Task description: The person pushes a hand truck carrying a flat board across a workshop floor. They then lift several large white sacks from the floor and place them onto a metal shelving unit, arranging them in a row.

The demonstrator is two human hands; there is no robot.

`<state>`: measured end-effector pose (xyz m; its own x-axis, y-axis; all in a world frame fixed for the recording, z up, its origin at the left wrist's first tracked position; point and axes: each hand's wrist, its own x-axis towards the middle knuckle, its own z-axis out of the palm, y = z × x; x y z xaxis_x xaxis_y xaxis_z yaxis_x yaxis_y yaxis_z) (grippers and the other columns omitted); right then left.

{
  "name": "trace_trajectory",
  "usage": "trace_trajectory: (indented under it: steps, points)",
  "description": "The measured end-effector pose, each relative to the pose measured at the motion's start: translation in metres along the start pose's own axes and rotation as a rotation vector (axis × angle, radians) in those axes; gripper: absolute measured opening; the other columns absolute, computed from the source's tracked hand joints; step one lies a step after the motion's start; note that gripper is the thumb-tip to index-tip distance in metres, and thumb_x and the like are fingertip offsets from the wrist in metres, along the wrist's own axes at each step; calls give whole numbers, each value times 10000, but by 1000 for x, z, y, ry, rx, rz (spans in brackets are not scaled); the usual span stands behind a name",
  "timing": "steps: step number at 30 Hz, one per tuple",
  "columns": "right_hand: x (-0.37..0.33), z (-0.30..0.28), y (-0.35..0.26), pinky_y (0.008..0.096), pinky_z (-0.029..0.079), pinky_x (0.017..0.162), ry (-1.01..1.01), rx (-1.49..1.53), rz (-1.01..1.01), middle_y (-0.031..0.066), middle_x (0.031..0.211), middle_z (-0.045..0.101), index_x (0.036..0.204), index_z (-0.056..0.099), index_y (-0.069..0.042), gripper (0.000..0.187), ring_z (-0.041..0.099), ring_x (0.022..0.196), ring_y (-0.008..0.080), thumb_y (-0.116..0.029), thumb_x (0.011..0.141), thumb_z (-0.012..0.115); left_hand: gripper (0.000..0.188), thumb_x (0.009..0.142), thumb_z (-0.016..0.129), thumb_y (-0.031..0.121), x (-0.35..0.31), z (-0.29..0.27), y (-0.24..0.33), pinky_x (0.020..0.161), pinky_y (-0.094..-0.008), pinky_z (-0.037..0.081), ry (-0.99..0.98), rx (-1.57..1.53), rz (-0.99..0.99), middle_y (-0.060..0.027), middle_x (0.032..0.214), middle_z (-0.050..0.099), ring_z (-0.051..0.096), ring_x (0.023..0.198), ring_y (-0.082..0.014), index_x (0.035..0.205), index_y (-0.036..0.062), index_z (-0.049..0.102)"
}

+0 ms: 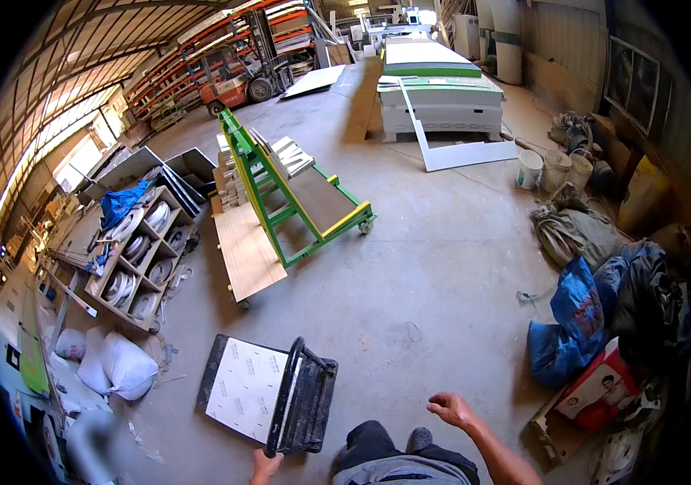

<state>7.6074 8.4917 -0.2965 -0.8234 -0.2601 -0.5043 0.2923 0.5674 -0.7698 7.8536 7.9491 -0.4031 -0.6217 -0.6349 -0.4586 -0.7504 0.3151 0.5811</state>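
At the lower edge, my left hand (266,466) is closed around the near end of the black handle bar of a platform trolley (325,404). The grip itself is only partly visible. On the trolley's dark deck lies a flat white panel (247,388) with printed marks across its face. My right hand (452,410) hangs in the air to the right of my legs, holding nothing, with its fingers loosely apart. Grey concrete floor shows beneath it.
A green A-frame cart (281,206) with boards stands ahead, left of centre. A compartment shelf of edging rolls (137,250) and white sacks (129,364) are at left. Blue bags (573,319), a red box (604,388) and buckets (530,168) line the right. Farther off are stacked panels (442,109) and a forklift (228,81).
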Motion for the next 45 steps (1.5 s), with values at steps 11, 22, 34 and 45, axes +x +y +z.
trace_trajectory:
  steps: [11, 22, 34, 45]
  points:
    - [131, 16, -85, 355, 508, 938, -337, -39, -131, 219, 1173, 673, 1367, 463, 88, 719, 651, 1078, 278, -445, 926, 661, 364, 740, 768, 224, -92, 68, 38, 622, -384, 507, -139, -21, 90, -121, 818, 695, 653, 728, -200, 964, -44, 667]
    - [244, 11, -169, 384, 495, 958, -661, -192, -181, 223, 1215, 656, 1421, 383, 75, 825, 628, 1137, 307, -574, 944, 563, 263, 770, 742, 283, -139, 133, 178, 679, -461, 520, -124, 14, -6, -195, 772, 692, 685, 751, -365, 860, 41, 690]
    - [343, -39, -276, 334, 556, 664, -637, -372, -35, 140, 891, 708, 1014, 649, 71, 480, 671, 785, 191, -400, 925, 674, 250, 837, 668, 394, -93, 222, 326, 667, -527, 485, -46, -39, -2, -161, 796, 679, 634, 771, -423, 863, 146, 670]
    - [458, -72, -307, 403, 616, 585, -749, -127, -83, 169, 854, 699, 939, 642, 73, 295, 706, 711, 265, -205, 868, 714, 222, 788, 647, 341, -37, 252, 441, 698, -501, 475, -20, -161, -115, -137, 835, 665, 647, 861, -375, 906, 153, 638]
